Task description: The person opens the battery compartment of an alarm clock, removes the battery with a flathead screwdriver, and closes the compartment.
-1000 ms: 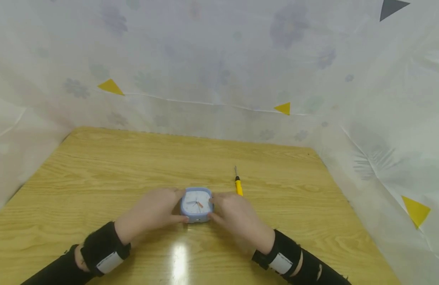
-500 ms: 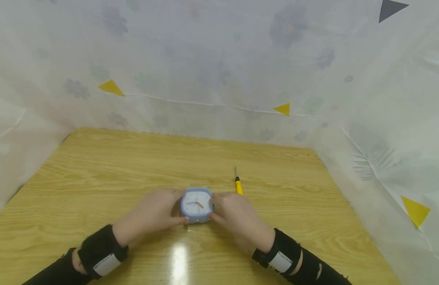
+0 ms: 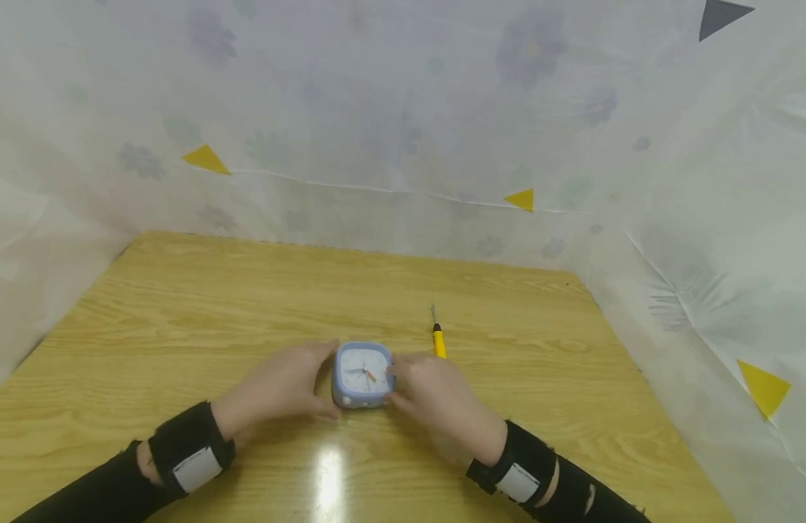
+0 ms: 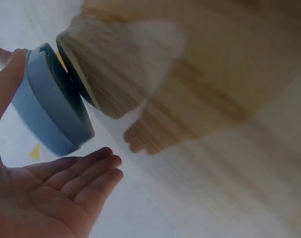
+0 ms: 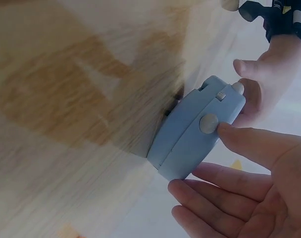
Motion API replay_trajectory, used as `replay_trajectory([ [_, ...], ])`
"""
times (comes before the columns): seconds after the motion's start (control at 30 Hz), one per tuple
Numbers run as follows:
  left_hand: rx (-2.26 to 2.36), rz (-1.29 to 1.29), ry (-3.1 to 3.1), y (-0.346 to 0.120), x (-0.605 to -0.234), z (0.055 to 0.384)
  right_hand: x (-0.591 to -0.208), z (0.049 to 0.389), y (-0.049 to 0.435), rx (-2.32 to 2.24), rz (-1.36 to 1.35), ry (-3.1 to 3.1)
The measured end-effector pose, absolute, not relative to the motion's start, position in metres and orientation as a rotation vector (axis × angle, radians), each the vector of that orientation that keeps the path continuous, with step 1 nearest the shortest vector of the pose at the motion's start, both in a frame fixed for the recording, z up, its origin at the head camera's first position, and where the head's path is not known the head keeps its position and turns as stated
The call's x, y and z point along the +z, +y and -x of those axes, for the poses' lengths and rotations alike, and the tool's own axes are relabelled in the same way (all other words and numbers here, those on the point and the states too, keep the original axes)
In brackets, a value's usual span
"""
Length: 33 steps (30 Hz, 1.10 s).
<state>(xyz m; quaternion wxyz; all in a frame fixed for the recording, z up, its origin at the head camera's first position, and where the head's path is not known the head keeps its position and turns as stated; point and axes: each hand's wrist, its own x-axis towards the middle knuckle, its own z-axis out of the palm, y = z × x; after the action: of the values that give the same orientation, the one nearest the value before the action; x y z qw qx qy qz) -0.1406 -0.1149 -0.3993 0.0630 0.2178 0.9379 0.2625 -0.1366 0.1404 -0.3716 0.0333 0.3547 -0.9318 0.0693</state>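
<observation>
A light blue alarm clock (image 3: 365, 374) with a white dial faces up on the wooden table. In the right wrist view its side (image 5: 200, 129) carries a round white knob, and part of its back seems lifted off the tabletop. My right hand (image 3: 435, 388) holds the clock's right side, thumb near the knob and fingers at the opposite edge. On the other side, my left hand (image 3: 281, 385) has its fingers (image 4: 91, 173) straight, spread round the clock's left side with a gap. Whether its thumb touches the clock is unclear.
Behind my right hand lies a screwdriver with a yellow handle (image 3: 439, 344), its shaft pointing away from me; the handle's near end is hidden. A pale floral sheet (image 3: 389, 131) stands along the table's back and sides. Glossy wooden tabletop (image 3: 246, 290) surrounds the clock.
My left thumb and fingers have drawn away from the clock's left edge. The clock has shifted and turned slightly, staying at my right hand, which has hardly moved.
</observation>
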Motion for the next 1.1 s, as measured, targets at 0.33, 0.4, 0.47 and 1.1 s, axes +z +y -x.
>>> replay_trajectory([
  [0.33,0.965,-0.686,2.75,-0.109,-0.406,0.151,-0.374,0.136,0.142,0.197,-1.07,-2.874],
  [0.4,1.0,-0.674,2.737,-0.11,-0.407,0.152,-0.375,0.136,0.143,0.178,-1.067,-2.864],
  [0.47,1.041,-0.661,2.722,-0.11,-0.408,0.153,-0.376,0.136,0.143,0.165,-1.072,-2.846],
  [1.1,1.061,-0.667,2.785,-0.11,-0.397,0.147,-0.379,0.137,0.144,0.185,-1.126,-2.797],
])
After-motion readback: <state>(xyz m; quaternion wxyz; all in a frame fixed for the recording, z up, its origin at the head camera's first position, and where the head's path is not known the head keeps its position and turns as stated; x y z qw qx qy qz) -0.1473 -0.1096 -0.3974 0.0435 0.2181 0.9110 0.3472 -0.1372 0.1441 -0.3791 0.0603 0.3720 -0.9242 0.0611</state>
